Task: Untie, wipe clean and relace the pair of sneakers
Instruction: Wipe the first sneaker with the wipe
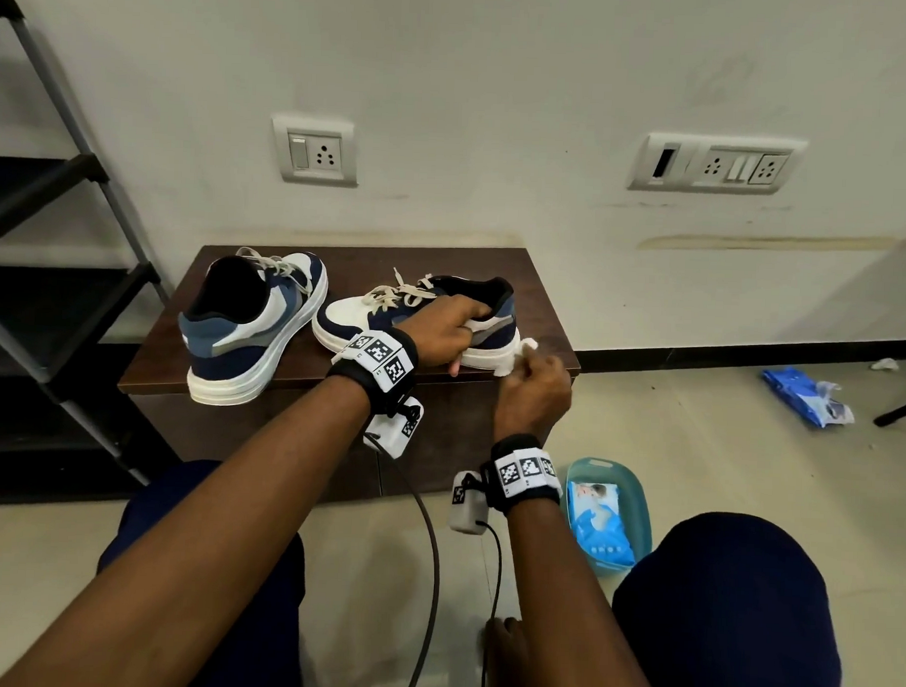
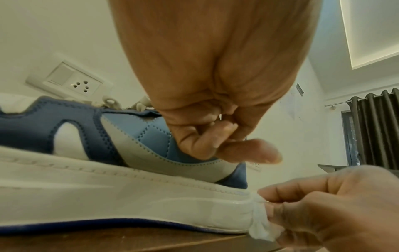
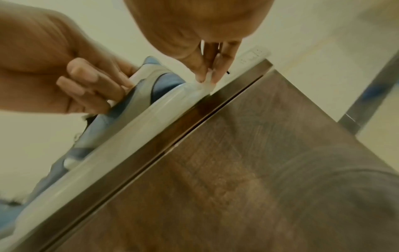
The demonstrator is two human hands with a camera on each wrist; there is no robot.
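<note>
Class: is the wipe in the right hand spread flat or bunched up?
Bunched up. The right hand pinches the white wipe into a crumpled wad against the sneaker heel.

Below my right hand (image 1: 534, 382), a teal tub (image 1: 640, 509) sits on the floor with a blue wipes pack (image 1: 601, 528) inside. Farther right of it lies another torn blue packet (image 1: 806, 396). Past my hands, two switch plates (image 1: 315, 150) are set in the wall. Left of my left hand (image 1: 443, 330) stands a dark rack (image 1: 48, 257).

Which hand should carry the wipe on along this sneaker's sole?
Right. The right hand already pinches the wipe against the sneaker at its heel, while the left hand grips the collar, steadying it.
</note>
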